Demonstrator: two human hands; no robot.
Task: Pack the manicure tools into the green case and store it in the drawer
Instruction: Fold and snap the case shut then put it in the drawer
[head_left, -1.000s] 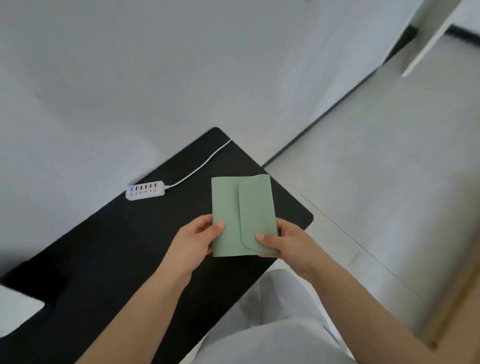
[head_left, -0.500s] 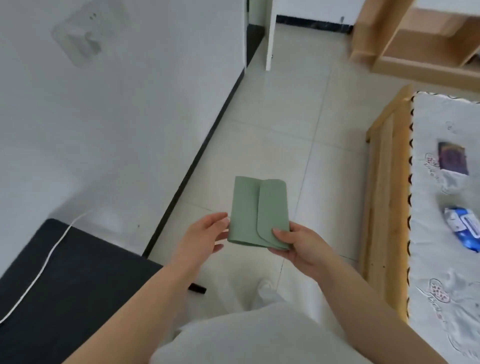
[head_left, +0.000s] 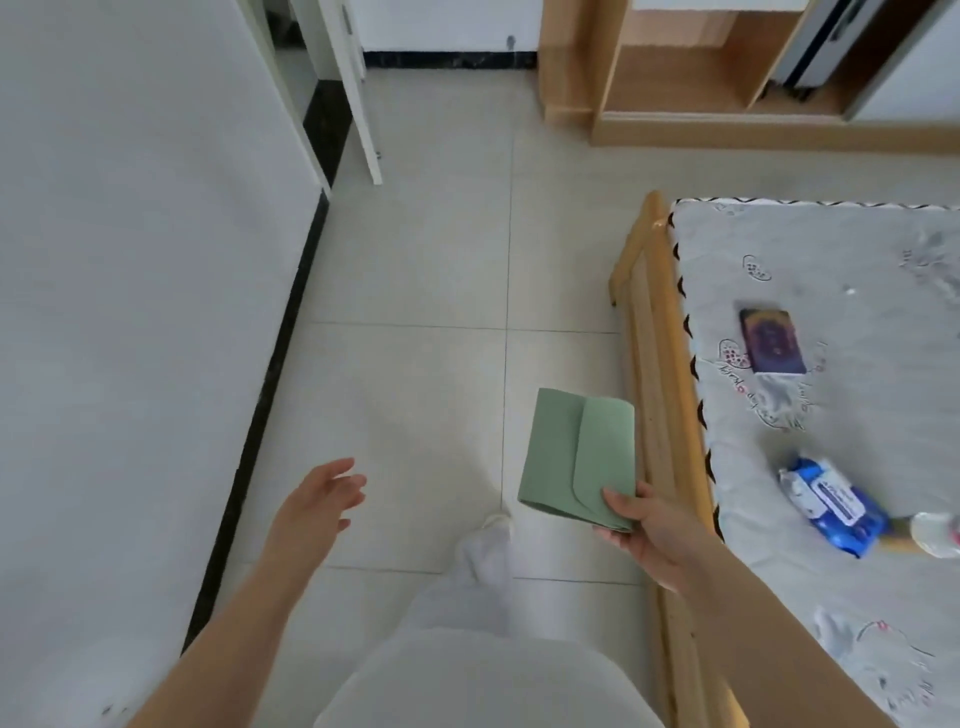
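Wooden-framed bed (head_left: 655, 332), dark box (head_left: 772, 340), blue wipes pack (head_left: 831, 506) on its sheet

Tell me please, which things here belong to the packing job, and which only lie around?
Belong to the job:
green case, flap closed
right hand, holding the case at its near corner
left hand, open, holding nothing

Only lying around, on the bed:
dark purple box
blue wipes pack

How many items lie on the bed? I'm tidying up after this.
3 in view: a dark box mid-bed, a blue wipes pack nearer, a partly cropped clear item at the frame's right edge. More may lie off-frame.
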